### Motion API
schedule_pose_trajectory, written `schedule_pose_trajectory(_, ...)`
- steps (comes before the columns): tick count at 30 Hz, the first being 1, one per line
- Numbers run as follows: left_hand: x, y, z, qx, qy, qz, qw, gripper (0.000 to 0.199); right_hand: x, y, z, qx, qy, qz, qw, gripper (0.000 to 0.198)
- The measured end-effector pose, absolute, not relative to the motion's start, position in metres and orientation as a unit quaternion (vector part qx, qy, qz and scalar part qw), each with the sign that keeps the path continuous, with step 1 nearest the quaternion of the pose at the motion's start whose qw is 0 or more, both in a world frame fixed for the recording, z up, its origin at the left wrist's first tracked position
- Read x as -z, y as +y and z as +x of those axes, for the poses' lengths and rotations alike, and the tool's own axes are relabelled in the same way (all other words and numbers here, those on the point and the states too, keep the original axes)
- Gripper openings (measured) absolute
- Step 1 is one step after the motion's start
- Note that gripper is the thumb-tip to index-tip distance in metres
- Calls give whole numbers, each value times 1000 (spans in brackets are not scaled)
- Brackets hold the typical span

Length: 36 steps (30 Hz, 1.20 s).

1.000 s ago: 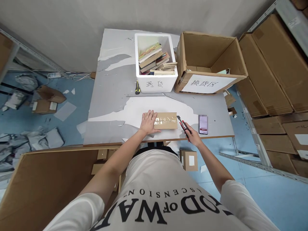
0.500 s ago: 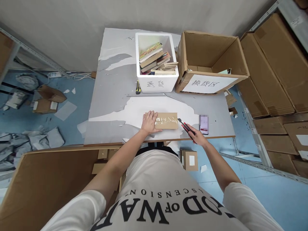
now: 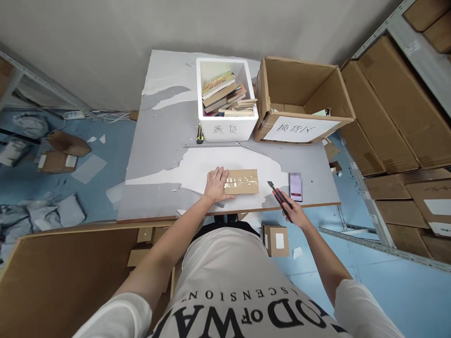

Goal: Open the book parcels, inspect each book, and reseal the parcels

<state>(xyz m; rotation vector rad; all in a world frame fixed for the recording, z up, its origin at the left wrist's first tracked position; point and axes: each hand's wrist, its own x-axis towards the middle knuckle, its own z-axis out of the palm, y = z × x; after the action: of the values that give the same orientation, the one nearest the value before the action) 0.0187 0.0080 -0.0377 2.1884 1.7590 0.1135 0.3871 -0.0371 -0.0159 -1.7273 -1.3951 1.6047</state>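
A small cardboard box lies flat on the table, with shiny clear tape along its top. My left hand grips the box's left end, fingers over the far part and thumb along the near side. In my right hand is a black and red utility knife, its blade pointing up and left. The blade tip is a short way right of the box, apart from it. Just beyond my right hand a phone with a lit screen lies on the table.
On the grey table stand a white foam box of books and a large open carton with a handwritten label. A yellow-black cutter lies by the foam box. Stacked cartons fill the right shelf.
My right hand has drawn the knife back to the right, so its tip is farther from the box. My left hand stays on the box. The view has shifted slightly.
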Motion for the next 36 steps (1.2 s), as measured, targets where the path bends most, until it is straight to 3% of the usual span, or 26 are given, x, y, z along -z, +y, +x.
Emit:
schedule_pose_trajectory(9, 40, 5, 18, -62, 613, 772, 154, 119, 28, -16, 342, -538, -532, -619, 211, 72)
schedule_pose_trajectory(36, 37, 5, 18, -54, 616, 770, 157, 120, 21, -16, 340, -542, -537, -616, 195, 71)
